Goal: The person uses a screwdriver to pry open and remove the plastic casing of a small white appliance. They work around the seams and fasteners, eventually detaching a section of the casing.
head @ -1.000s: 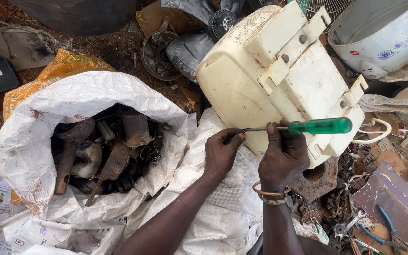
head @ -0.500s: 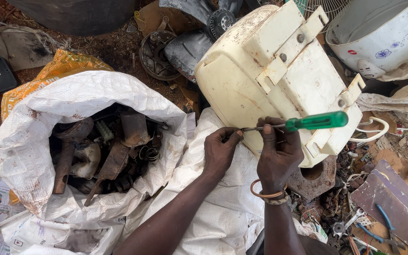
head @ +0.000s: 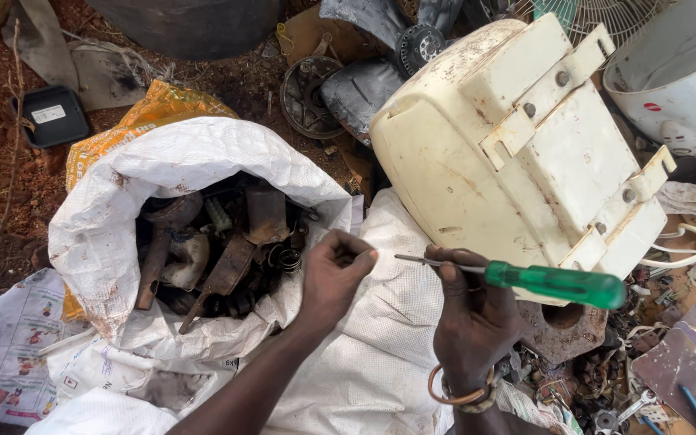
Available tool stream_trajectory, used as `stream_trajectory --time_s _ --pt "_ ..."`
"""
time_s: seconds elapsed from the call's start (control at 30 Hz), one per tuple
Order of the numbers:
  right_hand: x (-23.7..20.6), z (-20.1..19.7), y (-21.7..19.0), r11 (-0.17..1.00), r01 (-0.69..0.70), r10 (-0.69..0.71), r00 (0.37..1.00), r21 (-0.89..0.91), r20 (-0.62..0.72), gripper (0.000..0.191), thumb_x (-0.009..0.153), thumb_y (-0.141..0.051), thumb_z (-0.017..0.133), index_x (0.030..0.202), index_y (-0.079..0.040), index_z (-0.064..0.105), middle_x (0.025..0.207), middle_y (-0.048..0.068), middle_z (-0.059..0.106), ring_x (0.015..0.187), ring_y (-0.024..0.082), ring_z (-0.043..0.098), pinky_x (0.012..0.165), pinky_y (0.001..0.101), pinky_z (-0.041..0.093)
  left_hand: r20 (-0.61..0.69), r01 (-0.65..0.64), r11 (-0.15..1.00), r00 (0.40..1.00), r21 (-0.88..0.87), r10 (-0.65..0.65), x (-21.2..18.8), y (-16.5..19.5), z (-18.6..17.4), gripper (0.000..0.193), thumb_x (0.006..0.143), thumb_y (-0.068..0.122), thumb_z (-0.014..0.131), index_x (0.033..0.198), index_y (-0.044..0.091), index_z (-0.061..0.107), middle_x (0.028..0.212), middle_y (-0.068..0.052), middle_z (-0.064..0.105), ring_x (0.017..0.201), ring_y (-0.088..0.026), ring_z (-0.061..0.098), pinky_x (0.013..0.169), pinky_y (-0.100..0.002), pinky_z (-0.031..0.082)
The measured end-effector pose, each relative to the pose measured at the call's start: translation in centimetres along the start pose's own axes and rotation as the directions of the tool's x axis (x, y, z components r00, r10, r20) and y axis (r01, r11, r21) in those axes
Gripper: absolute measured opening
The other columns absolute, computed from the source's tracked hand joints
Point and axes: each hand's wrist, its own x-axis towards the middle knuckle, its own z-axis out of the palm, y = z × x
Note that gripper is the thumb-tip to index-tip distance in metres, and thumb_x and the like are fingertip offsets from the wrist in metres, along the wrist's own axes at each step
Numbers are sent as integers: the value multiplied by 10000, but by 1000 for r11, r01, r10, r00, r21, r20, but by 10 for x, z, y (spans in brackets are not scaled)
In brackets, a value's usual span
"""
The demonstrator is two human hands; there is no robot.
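While the right hand (head: 473, 322) grips the green-handled screwdriver (head: 553, 283) beside the cream plastic casing (head: 477, 169), the left hand (head: 336, 274), pinched shut near its tip, should steady the blade squarely

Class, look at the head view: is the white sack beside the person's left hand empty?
No: the open white sack next to the left hand holds dark, rusty metal scrap pieces piled inside its mouth.

The single head-worn camera looks steeply down, close above the hands and scrap-strewn ground (head: 10, 185).
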Motion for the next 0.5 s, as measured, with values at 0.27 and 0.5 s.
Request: stream_trajectory --time_s 0.27,0.5 --pt "27 -2 -44 993 77 -83 994 -91 -69 560 1021 60 645 1507 14 370 1123 219 718 1082 297 747 964 429 662 185 -382 287 826 879 532 -28 66 -60 306 806 161 781 1070 21 713 1109 -130 730 974 -288 696 846 -445 554" --pt "74 -8 -90 986 159 -162 984 -47 -72 376 1165 -112 616 1451 50 433 1097 192 699 1027 290 759 923 425 643 189 -461 544 856 701 482 64 76 0 693 785 277 842 1365 35 551 1365 -165 604 1302 -367 516 1081 -504 444"
